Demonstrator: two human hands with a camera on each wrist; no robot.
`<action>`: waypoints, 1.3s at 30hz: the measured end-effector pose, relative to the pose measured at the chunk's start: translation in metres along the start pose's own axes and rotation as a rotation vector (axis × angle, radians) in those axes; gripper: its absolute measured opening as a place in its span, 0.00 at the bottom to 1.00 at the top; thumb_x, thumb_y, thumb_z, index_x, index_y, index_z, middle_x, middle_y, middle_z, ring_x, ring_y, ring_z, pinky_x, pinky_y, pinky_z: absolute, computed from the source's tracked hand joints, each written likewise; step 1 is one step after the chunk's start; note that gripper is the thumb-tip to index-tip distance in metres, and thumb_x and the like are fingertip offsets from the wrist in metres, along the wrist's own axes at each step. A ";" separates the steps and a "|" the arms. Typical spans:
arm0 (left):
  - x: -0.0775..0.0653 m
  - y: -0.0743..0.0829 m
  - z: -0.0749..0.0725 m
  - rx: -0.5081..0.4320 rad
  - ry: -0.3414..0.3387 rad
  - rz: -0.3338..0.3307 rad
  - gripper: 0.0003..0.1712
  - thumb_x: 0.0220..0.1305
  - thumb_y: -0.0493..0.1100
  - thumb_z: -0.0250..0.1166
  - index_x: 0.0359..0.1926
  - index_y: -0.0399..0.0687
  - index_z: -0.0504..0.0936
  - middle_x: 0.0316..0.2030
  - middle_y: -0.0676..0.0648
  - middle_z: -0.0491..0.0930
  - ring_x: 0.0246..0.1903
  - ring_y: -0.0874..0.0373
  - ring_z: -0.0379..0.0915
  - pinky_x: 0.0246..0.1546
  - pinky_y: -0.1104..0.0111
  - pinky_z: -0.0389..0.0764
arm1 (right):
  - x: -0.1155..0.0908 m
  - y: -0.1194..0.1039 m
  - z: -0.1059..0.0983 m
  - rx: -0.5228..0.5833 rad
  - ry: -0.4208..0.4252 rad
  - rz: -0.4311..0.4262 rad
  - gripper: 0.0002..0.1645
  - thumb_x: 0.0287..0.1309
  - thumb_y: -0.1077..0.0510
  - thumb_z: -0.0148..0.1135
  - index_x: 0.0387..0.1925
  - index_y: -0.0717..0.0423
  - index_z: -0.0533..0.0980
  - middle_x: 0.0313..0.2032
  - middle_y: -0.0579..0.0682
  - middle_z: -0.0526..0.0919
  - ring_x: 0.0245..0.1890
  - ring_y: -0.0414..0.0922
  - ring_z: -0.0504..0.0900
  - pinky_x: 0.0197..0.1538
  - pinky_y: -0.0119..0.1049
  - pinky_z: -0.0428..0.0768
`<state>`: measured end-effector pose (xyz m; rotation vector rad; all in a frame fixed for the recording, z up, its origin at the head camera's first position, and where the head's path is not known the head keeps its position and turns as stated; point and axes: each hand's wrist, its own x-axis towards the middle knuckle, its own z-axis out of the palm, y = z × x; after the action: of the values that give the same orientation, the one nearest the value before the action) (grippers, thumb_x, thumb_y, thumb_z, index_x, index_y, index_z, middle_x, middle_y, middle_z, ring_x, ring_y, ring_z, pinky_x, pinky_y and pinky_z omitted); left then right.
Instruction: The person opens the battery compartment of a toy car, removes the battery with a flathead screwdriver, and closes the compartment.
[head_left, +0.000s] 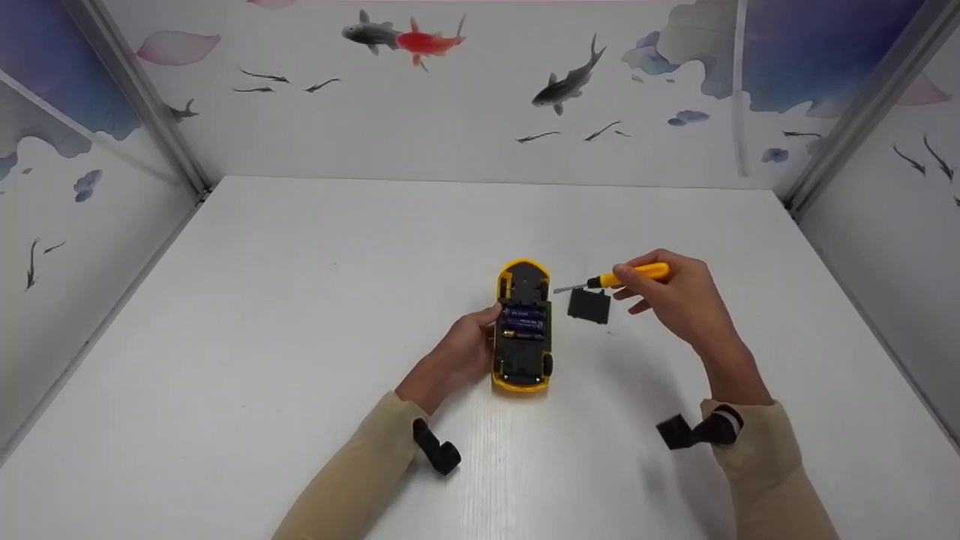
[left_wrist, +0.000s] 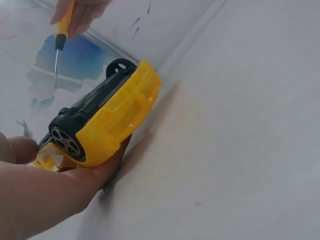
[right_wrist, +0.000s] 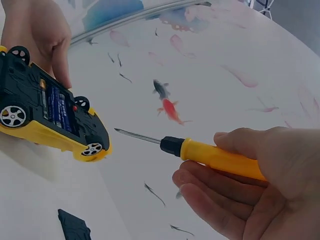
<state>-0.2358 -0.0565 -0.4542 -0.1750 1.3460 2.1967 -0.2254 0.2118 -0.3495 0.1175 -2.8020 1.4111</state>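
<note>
A yellow toy car [head_left: 523, 360] is turned underside up, its battery compartment uncovered with several purple batteries [right_wrist: 59, 107] lying inside. My left hand [head_left: 466, 346] grips the car along its left side, thumb at the edge of the black underside. In my right hand [head_left: 679, 296] a screwdriver [head_left: 628, 277] with a yellow handle is held between thumb and fingers. Its metal tip points left, a short way from the car's front wheel in the right wrist view. Below the screwdriver, the black battery cover [head_left: 589, 306] lies on the table to the right of the car.
The white table [head_left: 300, 300] is bounded by panels [head_left: 480, 112] printed with fish and petals at the back and both sides. Metal posts [head_left: 862, 105] stand at the back corners. Each sleeve cuff carries a black wrist camera [head_left: 439, 450].
</note>
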 end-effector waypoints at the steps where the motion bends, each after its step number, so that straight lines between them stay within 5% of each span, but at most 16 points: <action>1: 0.000 -0.001 0.000 0.000 0.003 -0.001 0.26 0.80 0.52 0.43 0.69 0.45 0.69 0.56 0.44 0.73 0.56 0.53 0.70 0.60 0.60 0.74 | 0.000 -0.001 0.002 -0.009 -0.018 0.008 0.31 0.67 0.39 0.60 0.54 0.61 0.78 0.50 0.62 0.85 0.38 0.40 0.88 0.40 0.25 0.84; 19: 0.002 -0.007 -0.009 0.050 -0.017 0.003 0.27 0.80 0.54 0.45 0.69 0.45 0.69 0.50 0.47 0.80 0.48 0.56 0.77 0.48 0.61 0.80 | -0.003 -0.008 0.032 -0.167 -0.119 0.028 0.22 0.71 0.47 0.58 0.52 0.61 0.77 0.45 0.61 0.87 0.39 0.52 0.88 0.48 0.44 0.87; 27: 0.001 -0.009 -0.010 0.048 -0.041 0.028 0.26 0.80 0.55 0.45 0.69 0.49 0.67 0.56 0.45 0.77 0.52 0.55 0.75 0.50 0.61 0.80 | -0.010 -0.013 0.039 -0.190 -0.073 -0.012 0.21 0.70 0.47 0.59 0.51 0.60 0.78 0.44 0.61 0.87 0.39 0.52 0.87 0.45 0.41 0.86; 35: 0.000 -0.007 -0.007 0.084 -0.098 0.067 0.27 0.81 0.53 0.40 0.73 0.53 0.65 0.57 0.45 0.78 0.54 0.56 0.77 0.51 0.61 0.81 | -0.015 -0.015 0.052 -0.195 0.000 -0.162 0.16 0.70 0.52 0.61 0.47 0.61 0.79 0.39 0.59 0.88 0.33 0.49 0.86 0.40 0.42 0.86; 39: 0.000 -0.006 -0.007 0.095 -0.108 0.074 0.27 0.81 0.52 0.40 0.74 0.53 0.64 0.58 0.45 0.77 0.55 0.56 0.76 0.53 0.61 0.81 | -0.006 -0.001 0.049 -0.081 -0.012 -0.096 0.18 0.69 0.50 0.61 0.48 0.62 0.79 0.43 0.62 0.87 0.35 0.49 0.89 0.41 0.36 0.87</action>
<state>-0.2334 -0.0599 -0.4624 0.0284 1.4132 2.1638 -0.2183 0.1729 -0.3782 0.2568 -2.8161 1.2803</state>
